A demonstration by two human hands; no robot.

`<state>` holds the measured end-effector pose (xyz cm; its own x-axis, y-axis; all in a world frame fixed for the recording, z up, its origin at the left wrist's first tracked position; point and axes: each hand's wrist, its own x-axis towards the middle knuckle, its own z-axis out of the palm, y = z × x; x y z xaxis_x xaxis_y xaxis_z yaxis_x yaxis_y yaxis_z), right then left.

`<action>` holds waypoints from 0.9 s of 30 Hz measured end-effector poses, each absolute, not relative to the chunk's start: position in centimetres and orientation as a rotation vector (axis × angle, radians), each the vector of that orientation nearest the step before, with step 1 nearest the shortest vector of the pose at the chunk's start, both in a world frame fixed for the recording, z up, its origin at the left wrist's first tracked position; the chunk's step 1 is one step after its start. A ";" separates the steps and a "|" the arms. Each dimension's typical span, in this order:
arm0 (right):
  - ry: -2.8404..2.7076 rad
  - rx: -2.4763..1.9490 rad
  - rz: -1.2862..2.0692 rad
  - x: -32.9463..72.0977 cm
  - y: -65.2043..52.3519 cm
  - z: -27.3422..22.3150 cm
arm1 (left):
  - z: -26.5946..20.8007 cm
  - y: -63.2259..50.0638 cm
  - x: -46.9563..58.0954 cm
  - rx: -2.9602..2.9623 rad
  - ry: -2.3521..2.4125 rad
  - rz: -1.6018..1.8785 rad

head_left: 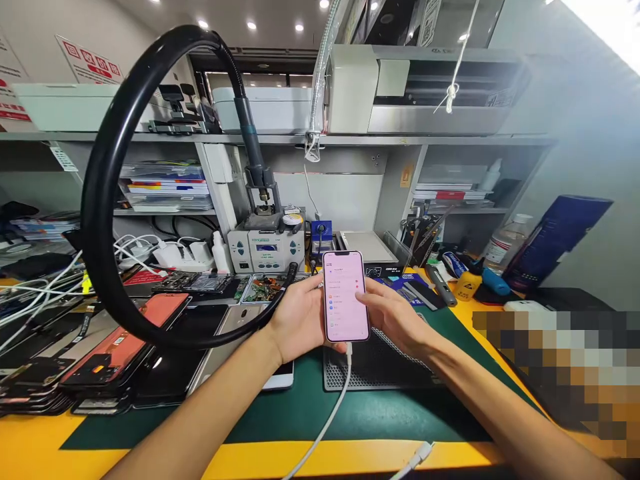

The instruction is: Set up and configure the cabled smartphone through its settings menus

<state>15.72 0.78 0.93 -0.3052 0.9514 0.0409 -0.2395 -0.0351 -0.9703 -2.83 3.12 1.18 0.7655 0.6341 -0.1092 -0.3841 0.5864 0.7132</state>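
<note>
A smartphone with a lit pinkish screen showing a list stands upright between both hands, facing me. My left hand is closed around its left side and back, with fingertips showing below the lower edge. From the right, my right hand grips the phone's edge, one digit lying on the screen; its other fingers are partly hidden. A white charging cable is plugged into the bottom of the phone and runs down toward the front edge. Beneath the hands lies a dark perforated plate on the green mat.
A thick black flexible hose loops over the left side, near my left forearm. Stacked phone parts cover the bench's left. Behind stands a soldering station. A yellow bottle and tools sit at right. A loose cable plug lies in front.
</note>
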 end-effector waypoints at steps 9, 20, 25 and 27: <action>-1.212 -0.868 1.500 15.7 0.9 0.7 | 1.3 3.0 -2.8 0.727 0.389 0.620; -1.298 -0.820 1.501 15.9 1.0 0.9 | 1.2 3.0 -2.7 0.764 0.384 0.637; -1.311 -0.855 1.481 16.1 0.9 1.0 | 1.2 3.1 -2.7 0.776 0.374 0.638; -1.351 -0.862 1.471 16.2 0.8 1.1 | 1.3 3.1 -2.7 0.775 0.376 0.627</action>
